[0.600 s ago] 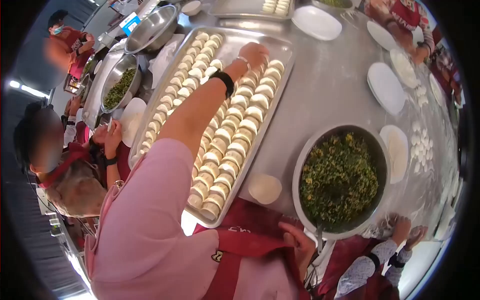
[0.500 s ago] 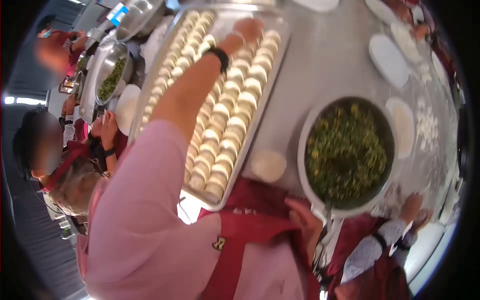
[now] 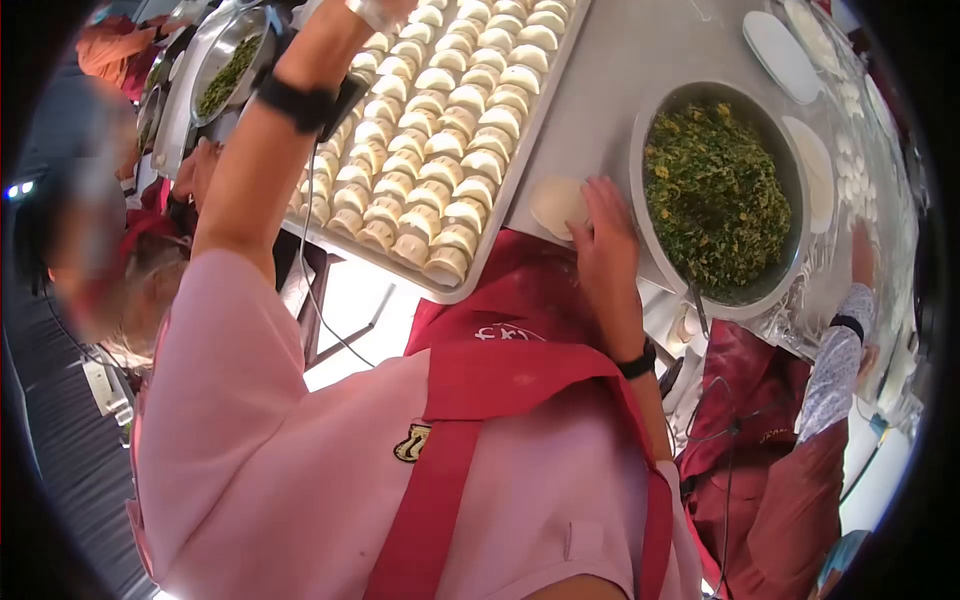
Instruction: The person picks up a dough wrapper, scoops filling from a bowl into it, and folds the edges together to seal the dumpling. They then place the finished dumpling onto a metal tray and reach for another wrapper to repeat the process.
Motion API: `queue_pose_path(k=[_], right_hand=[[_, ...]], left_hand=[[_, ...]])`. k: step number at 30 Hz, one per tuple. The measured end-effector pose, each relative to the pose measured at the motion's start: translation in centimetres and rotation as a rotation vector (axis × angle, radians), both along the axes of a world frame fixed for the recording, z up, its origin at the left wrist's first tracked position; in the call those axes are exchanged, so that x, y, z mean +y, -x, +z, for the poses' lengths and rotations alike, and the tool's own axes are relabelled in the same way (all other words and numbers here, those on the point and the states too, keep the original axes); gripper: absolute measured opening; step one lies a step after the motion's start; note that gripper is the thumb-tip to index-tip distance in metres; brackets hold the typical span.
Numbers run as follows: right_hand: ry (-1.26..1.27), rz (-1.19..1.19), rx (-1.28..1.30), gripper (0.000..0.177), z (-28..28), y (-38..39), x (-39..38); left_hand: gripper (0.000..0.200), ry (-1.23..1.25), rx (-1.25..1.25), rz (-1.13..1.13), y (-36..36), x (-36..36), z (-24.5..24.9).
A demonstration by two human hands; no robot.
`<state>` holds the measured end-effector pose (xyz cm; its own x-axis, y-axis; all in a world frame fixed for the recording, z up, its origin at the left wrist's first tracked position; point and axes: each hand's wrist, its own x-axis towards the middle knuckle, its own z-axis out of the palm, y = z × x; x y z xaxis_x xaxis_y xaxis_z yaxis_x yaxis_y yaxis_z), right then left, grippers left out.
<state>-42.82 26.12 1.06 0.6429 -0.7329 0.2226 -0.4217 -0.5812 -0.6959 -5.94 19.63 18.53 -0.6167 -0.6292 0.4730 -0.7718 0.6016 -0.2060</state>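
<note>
My left hand [image 3: 383, 10] is over the far left part of the metal tray [image 3: 572, 45], cut off by the top edge, its fingers out of sight. A black band [image 3: 298, 103] circles that wrist. Rows of pleated, half-moon dumplings [image 3: 437, 170] fill the visible part of the tray. My right hand [image 3: 608, 243] lies at the edge of a round dough wrapper [image 3: 556, 207] on the steel table, fingers stretched out and the thumb beside the dough. To its right stands a metal bowl [image 3: 640, 190] of chopped green filling [image 3: 715, 190], with a utensil handle [image 3: 698, 308] at its near rim.
White oval plates [image 3: 780, 55] and small dough pieces [image 3: 850, 165] lie on the floured right side. A co-worker's patterned sleeve [image 3: 840, 340] reaches in there. Another person stands at the left, near a bowl of greens [image 3: 228, 75]. A thin cable [image 3: 310, 240] hangs beside my left arm.
My left hand has drawn back from the gap in the tray's far end toward the left. My right hand has risen from beside my apron to the wrapper. The view has tilted downward.
</note>
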Motion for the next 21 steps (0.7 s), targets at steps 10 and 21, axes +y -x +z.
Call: queue_pose_path(k=[10, 21], right_hand=[[0.138, 0.032, 0.238, 0.022, 0.1, -5.5, -2.0], [0.221, 0.138, 0.114, 0.019, 2.0, -3.2, -1.6]], left_hand=[[0.022, -0.966, 1.801, 0.375, 18.0, 22.7, -4.7], [0.031, -1.118, 2.172, 0.355, 23.9, 24.6, -9.6]])
